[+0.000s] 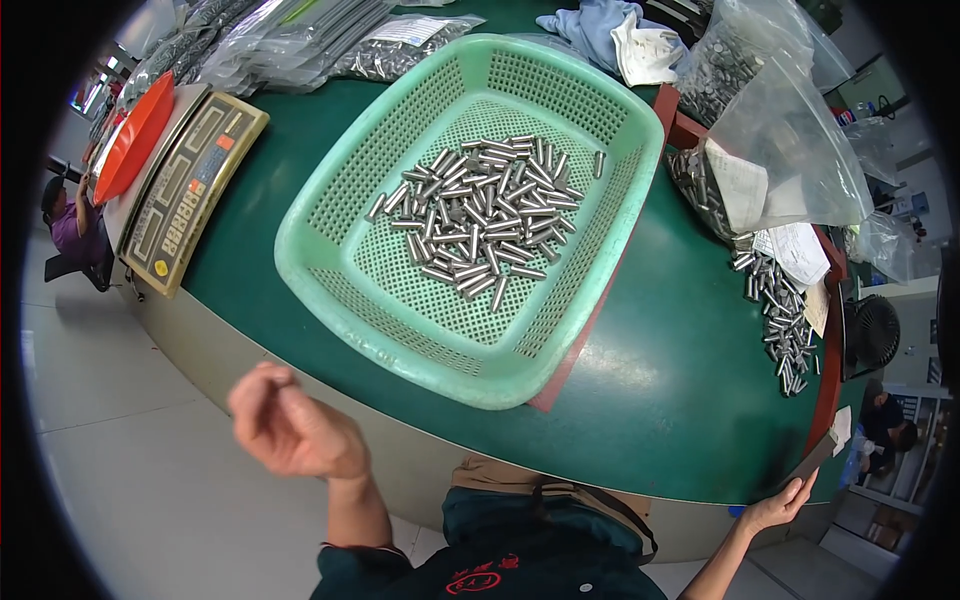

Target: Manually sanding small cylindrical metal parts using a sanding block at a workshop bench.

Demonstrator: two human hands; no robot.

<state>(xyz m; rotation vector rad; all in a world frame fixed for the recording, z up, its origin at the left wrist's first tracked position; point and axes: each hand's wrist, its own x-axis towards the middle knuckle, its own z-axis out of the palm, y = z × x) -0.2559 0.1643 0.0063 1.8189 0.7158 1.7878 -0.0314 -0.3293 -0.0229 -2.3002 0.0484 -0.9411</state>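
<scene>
Left hand (295, 420) curled, blurred; contents cannot be told. Right hand (780, 507) grasps a dark flat piece (812, 456), best kept clear of the loose metal pins (785, 322).

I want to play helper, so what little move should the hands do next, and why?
Perhaps bring the left hand over the green basket, toward the metal pins. That hand looks empty, though it's blurred, and it's nearer the basket; the right hand seems busy gripping a dark flat piece at the table's edge.
</scene>
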